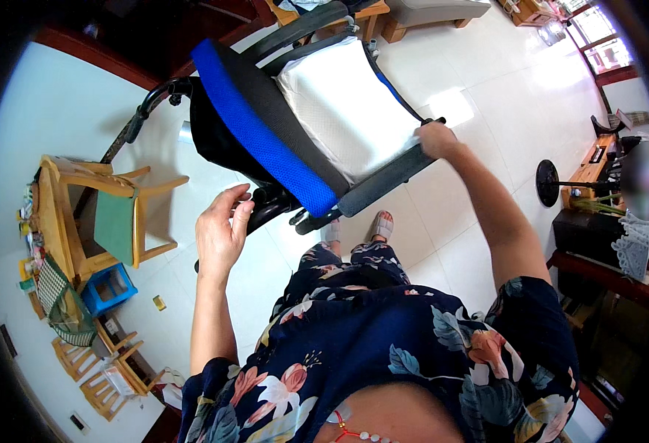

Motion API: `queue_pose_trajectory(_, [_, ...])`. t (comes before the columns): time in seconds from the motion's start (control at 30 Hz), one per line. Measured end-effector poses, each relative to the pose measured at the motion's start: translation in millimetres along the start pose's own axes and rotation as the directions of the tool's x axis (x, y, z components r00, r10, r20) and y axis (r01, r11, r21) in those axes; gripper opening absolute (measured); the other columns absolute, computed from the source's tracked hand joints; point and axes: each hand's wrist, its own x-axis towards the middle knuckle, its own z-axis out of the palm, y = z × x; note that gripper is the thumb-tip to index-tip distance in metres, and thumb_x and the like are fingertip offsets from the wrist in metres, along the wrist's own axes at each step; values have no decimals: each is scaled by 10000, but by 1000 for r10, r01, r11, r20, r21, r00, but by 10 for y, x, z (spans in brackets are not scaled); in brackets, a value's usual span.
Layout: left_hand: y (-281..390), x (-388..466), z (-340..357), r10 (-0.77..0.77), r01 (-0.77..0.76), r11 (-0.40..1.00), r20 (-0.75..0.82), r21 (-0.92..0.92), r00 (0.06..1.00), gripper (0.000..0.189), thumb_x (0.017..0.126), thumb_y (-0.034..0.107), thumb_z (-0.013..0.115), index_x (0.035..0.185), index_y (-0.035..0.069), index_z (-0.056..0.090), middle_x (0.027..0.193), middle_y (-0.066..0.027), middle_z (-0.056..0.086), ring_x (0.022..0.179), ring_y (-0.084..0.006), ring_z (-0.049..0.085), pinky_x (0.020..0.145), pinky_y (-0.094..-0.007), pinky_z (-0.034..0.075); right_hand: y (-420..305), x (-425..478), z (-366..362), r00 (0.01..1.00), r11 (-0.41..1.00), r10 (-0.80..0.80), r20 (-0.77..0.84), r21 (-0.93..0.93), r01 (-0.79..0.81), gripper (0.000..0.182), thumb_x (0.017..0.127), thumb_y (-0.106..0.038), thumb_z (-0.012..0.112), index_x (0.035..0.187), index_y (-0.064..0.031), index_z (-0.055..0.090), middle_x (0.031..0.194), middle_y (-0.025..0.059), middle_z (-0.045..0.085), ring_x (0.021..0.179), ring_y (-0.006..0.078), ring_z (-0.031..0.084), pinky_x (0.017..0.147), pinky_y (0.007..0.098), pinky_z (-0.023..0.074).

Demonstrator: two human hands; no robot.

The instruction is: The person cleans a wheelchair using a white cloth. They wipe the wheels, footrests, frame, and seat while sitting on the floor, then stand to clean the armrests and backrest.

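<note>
A wheelchair with a blue and black mesh backrest (pixel 258 127) stands before me, its back nearest to my left side. Over its seat lies a white pad (pixel 352 105), slightly wrinkled along the backrest. My right hand (pixel 438 139) is at the pad's front corner, beside the front end of the near black armrest (pixel 385 180). Its fingers are curled and partly hidden, so whether they pinch the pad or rest on the armrest is unclear. My left hand (pixel 222 227) hangs apart from the chair near a black push handle (pixel 269 210), fingers loosely bent with nothing in them.
Left of the wheelchair stands a wooden chair with a green panel (pixel 115 227), by a wooden table (pixel 53 221). A blue plastic stool (pixel 108 289) is below it. A dark red cabinet (pixel 153 39) is behind the wheelchair. On the right is a round black stand base (pixel 547 183).
</note>
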Motion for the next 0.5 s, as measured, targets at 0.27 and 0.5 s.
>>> queue_pose_trajectory(0.27, [54, 11, 1, -12, 13, 999, -35, 47, 999, 361, 951, 359, 562, 1088, 44, 673, 939, -143, 712, 823, -267, 706, 736, -351, 550, -1579, -161, 197, 974, 966, -222, -53, 123, 227, 188, 751, -125, 593, 889, -80, 713, 835, 153, 701, 832, 318, 697, 713, 417, 566])
queue_pose_trajectory(0.5, [36, -3, -9, 6, -7, 1000, -43, -27, 999, 270, 945, 226, 553, 1064, 14, 671, 906, -167, 706, 815, -277, 702, 730, -340, 537, -1905, -848, 611, 726, 779, -103, -680, 399, 484, 245, 819, -28, 538, 1036, -51, 651, 1090, 167, 666, 960, 315, 664, 831, 417, 540])
